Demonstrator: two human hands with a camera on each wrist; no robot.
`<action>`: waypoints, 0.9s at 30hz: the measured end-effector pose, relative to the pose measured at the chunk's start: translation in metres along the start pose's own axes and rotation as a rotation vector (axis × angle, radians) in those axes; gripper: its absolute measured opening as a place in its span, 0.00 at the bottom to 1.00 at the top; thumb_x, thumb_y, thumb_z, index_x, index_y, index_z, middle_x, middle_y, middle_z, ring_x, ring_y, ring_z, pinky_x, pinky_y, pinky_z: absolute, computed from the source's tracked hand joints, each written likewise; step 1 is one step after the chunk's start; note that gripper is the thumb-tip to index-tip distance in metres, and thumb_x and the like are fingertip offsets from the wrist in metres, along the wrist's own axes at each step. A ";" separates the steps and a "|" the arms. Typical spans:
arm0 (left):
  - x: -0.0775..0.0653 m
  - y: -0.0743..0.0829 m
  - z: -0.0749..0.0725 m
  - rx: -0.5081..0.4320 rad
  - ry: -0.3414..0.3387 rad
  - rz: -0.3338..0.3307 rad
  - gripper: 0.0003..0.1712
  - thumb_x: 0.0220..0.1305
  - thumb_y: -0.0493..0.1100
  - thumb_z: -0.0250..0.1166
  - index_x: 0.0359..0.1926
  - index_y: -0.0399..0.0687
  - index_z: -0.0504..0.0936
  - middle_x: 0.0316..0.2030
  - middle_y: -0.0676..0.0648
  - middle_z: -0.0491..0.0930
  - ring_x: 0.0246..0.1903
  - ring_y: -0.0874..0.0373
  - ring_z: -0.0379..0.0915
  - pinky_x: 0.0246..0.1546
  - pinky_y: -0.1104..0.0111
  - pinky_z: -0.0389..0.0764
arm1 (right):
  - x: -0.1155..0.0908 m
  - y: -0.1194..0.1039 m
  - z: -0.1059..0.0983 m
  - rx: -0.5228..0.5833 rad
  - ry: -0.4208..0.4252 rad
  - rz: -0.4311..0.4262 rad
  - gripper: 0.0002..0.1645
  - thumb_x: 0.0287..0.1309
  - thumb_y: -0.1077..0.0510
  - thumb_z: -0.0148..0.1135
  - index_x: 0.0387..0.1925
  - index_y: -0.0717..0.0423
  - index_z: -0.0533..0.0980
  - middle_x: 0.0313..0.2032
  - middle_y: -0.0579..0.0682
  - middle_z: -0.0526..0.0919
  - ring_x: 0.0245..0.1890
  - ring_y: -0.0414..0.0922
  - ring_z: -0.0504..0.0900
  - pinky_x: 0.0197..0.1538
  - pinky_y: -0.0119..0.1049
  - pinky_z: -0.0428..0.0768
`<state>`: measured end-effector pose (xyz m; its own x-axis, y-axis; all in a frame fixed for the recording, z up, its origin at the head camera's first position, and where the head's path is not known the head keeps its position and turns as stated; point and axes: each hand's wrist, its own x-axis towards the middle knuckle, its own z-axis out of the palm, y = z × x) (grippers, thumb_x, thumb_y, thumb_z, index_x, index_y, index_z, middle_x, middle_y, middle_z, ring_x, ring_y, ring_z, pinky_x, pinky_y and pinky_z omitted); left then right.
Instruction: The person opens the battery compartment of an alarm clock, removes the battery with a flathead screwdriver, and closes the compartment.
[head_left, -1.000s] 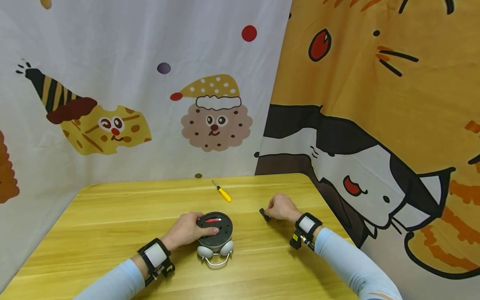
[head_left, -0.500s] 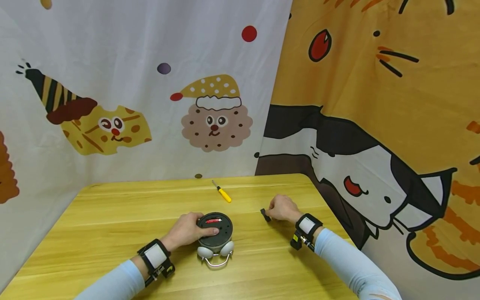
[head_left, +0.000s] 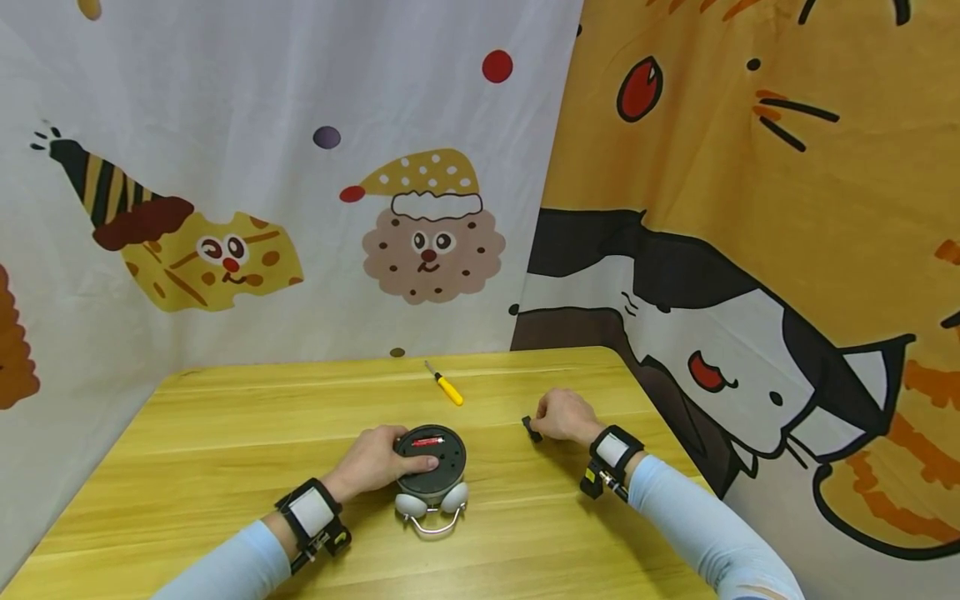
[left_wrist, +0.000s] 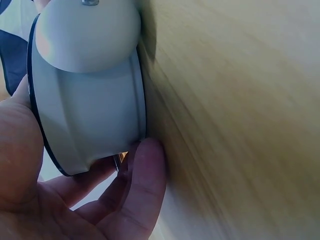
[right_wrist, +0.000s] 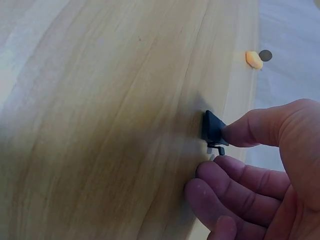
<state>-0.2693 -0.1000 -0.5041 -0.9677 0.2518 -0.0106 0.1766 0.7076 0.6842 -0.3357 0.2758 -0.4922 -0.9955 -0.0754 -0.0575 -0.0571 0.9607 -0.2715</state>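
A twin-bell alarm clock (head_left: 450,467) lies face down on the table, its dark back up and its bells and wire handle toward me. My left hand (head_left: 371,458) grips its left side, thumb across the back and fingers curled round the pale casing (left_wrist: 95,115). Inside the uncovered battery slot sits a red battery (head_left: 427,441). Off to the right, my right hand (head_left: 566,415) holds a small black battery cover (right_wrist: 213,129) close over the tabletop. The thumb presses on the cover, whose little clip points toward the curled fingers.
A yellow-handled screwdriver (head_left: 448,388) lies farther back on the wooden table (head_left: 225,467), beyond the clock. Behind the table's far edge hangs a printed cloth (head_left: 262,208) with cartoon figures, which continues along the right side.
The battery cover has shifted very slightly to the right in the right hand's fingers. The left hand and the clock stay where they were.
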 end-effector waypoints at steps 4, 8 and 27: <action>0.000 0.001 -0.001 -0.003 -0.005 0.001 0.40 0.55 0.70 0.86 0.53 0.43 0.91 0.37 0.51 0.89 0.36 0.58 0.79 0.36 0.67 0.76 | -0.001 -0.002 -0.002 -0.015 0.012 -0.009 0.14 0.63 0.45 0.81 0.25 0.42 0.86 0.25 0.42 0.85 0.26 0.43 0.80 0.29 0.36 0.72; -0.001 0.002 -0.002 -0.005 -0.014 -0.003 0.39 0.56 0.69 0.86 0.54 0.44 0.91 0.38 0.51 0.90 0.37 0.59 0.79 0.36 0.67 0.76 | -0.002 -0.005 -0.005 -0.008 0.011 -0.008 0.15 0.63 0.44 0.81 0.25 0.42 0.86 0.25 0.42 0.85 0.27 0.43 0.80 0.29 0.37 0.72; -0.003 0.004 -0.004 -0.028 -0.019 0.011 0.37 0.57 0.66 0.86 0.55 0.43 0.91 0.37 0.51 0.89 0.36 0.58 0.78 0.34 0.66 0.75 | 0.002 -0.016 -0.011 -0.024 0.056 -0.050 0.12 0.61 0.42 0.78 0.30 0.42 0.86 0.27 0.41 0.87 0.27 0.44 0.80 0.28 0.37 0.72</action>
<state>-0.2659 -0.1003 -0.4981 -0.9620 0.2724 -0.0170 0.1818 0.6860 0.7045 -0.3372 0.2632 -0.4774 -0.9940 -0.1087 0.0089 -0.1075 0.9624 -0.2493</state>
